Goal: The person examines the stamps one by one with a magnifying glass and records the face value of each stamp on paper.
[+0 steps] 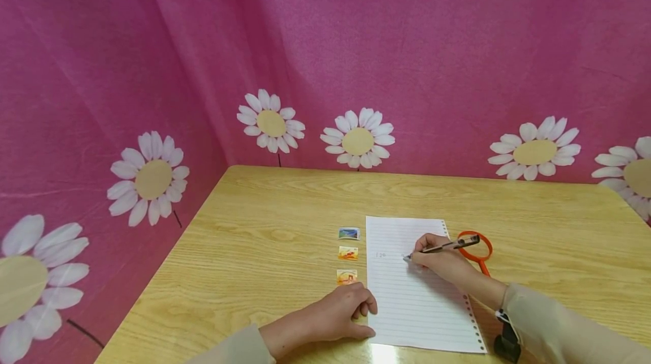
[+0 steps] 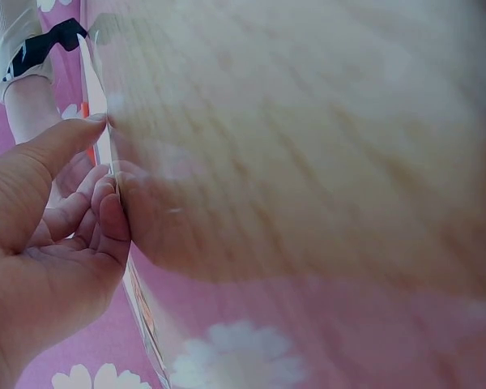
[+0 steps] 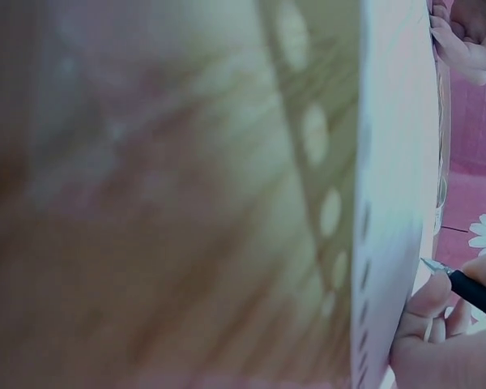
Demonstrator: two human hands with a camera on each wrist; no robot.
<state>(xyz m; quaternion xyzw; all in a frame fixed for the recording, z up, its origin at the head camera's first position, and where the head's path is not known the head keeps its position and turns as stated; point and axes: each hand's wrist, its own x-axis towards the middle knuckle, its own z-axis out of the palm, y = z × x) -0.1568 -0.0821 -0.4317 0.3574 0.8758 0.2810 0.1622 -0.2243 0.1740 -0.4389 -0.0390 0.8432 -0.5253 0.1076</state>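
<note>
A sheet of lined paper (image 1: 417, 310) with punched holes down its right side lies on the table. My right hand (image 1: 450, 265) pinches a dark pen (image 1: 445, 247), its tip at the paper by a small mark. Faint handwritten figures (image 1: 380, 255) stand further left on that line. The right wrist view shows the pen (image 3: 474, 293) between thumb and fingers. My left hand (image 1: 341, 310) rests at the sheet's lower left edge, thumb and loosely bent fingers touching it. Left of the paper, three small stamp-like pictures, one blue (image 1: 348, 233) and two orange-yellow (image 1: 348, 253), form a column.
A red-orange magnifying glass (image 1: 482, 265) lies right of the paper, partly behind the pen and right hand. The wooden table (image 1: 254, 239) meets a pink curtain (image 1: 407, 59) with white daisies at the back and left. A black band (image 1: 507, 337) is near the right sleeve.
</note>
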